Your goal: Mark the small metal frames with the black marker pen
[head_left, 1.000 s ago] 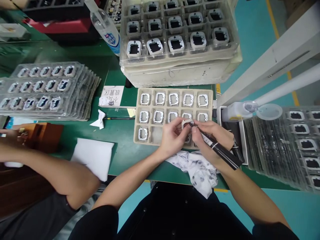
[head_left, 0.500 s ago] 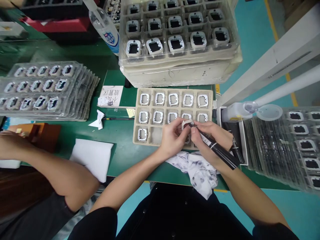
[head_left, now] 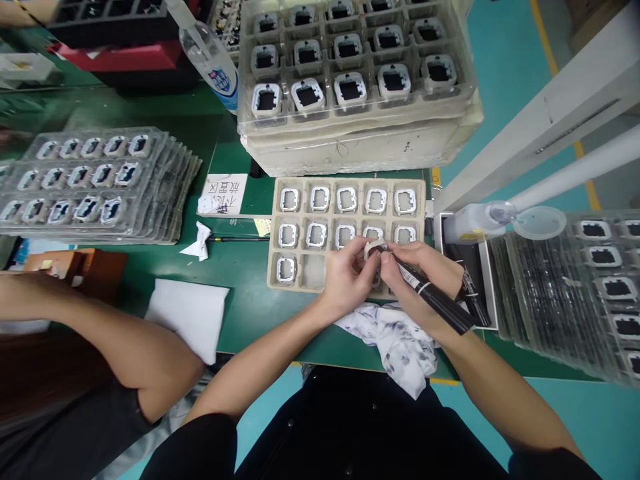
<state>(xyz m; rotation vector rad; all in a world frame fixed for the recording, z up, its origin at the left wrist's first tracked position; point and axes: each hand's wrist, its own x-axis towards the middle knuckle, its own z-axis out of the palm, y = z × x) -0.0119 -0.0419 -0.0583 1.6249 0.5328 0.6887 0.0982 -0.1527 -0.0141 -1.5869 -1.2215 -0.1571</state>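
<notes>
- Head view: the beige tray (head_left: 274, 267) lies on the green tabletop (head_left: 240, 260), and both of the person's hands meet over its near right part
- left hand (head_left: 347, 279) has its grip pinched on a small white frame part (head_left: 373, 248), held just above the tray
- right hand (head_left: 417, 273) has its grip closed round a black marker pen (head_left: 434, 298); the pen's tip touches the white frame part, its rear end slanting away to the right of the tray
- most cells of the tray hold white frames (head_left: 347, 199); one cell in the near row, second from the left, shows bare
- a stained white cloth (head_left: 395, 337) lies at the tray's near edge, partly over the tabletop rim
- behind the tray stands a stack of clear trays (head_left: 357, 127) filled with dark-centred parts, with a plastic bottle (head_left: 210, 57) to its left
- left of the tray lie a paper label (head_left: 223, 195), a white foam pad (head_left: 187, 317) and a fanned stack of clear blister trays (head_left: 95, 180)
- another person's arm (head_left: 110, 340) rests at the tabletop's near edge, well left of the tray
</notes>
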